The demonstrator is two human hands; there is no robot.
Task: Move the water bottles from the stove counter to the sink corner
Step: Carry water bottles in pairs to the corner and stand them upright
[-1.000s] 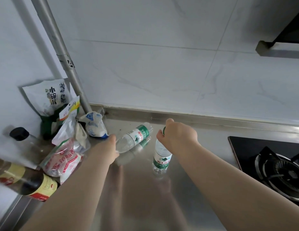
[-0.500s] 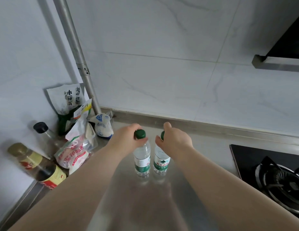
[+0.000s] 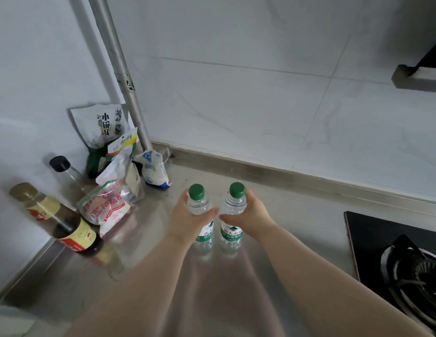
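Observation:
Two small clear water bottles with green caps and green labels stand upright side by side on the steel counter [image 3: 139, 263]. My left hand [image 3: 187, 220] is wrapped around the left water bottle [image 3: 198, 203] at its shoulder. My right hand [image 3: 251, 215] grips the right water bottle [image 3: 232, 229] the same way from the right side. The bottles' bases appear to touch the counter. Both forearms reach in from the bottom of the view.
Snack and seasoning bags [image 3: 107, 205] are piled in the left corner beside a dark sauce bottle [image 3: 73, 229], a clear black-capped bottle [image 3: 66, 173] and a metal pipe [image 3: 124, 81]. A black gas stove [image 3: 394, 259] lies at the right. A tiled wall rises behind.
One second ago the left bottle lay tilted in my left hand; it now stands upright beside the right one. Both hands slid from the caps down to the bottle shoulders.

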